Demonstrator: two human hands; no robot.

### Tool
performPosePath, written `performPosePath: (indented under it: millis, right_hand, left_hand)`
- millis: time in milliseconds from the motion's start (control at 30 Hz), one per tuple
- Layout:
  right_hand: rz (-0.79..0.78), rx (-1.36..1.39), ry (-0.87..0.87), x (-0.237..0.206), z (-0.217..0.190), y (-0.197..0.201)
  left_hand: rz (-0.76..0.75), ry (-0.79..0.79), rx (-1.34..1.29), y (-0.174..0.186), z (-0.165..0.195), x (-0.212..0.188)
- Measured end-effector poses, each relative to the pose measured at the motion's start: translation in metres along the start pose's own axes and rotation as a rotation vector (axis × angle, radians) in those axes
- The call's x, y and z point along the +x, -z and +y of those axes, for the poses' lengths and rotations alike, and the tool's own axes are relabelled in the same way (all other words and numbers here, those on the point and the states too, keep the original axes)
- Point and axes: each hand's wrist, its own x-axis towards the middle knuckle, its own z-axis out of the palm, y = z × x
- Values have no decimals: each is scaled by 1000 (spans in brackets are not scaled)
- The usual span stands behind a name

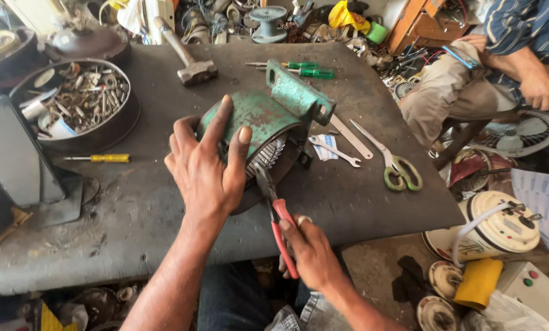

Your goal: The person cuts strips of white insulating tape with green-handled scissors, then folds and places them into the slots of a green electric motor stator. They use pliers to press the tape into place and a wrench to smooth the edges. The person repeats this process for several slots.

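Pliers work inside a worn green metal motor housing (pixel 256 119), not yet finished.
Left hand (pixel 204 168) fingers wrap the housing; right hand (pixel 311 248) grips red-handled pliers (pixel 274 211), tips just past the left thumb, inside the winding.

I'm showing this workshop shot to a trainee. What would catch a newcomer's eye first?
The worn green motor housing in the middle of the dark table, with the left hand pressed over it. Just below it, the right hand works red-handled pliers into the housing's open end. At the table's left, a round tin of metal scrap; to the right, green-handled scissors.
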Motion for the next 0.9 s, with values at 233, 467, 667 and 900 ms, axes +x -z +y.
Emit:
performPosePath:
  millis: [233, 467, 667, 900]
  right_hand:
    - [-29, 155, -31, -7, 13, -15]
    - [-98, 240, 15, -5, 23, -22]
    - [-180, 366, 44, 4, 31, -18]
    - [-196, 408, 16, 1, 34, -26]
  left_hand:
    - [-2, 0, 14, -3, -1, 1]
    - [-13, 1, 28, -2, -1, -1]
    - [-29, 21, 14, -3, -2, -1]
    - [-25, 11, 0, -3, -2, -2]
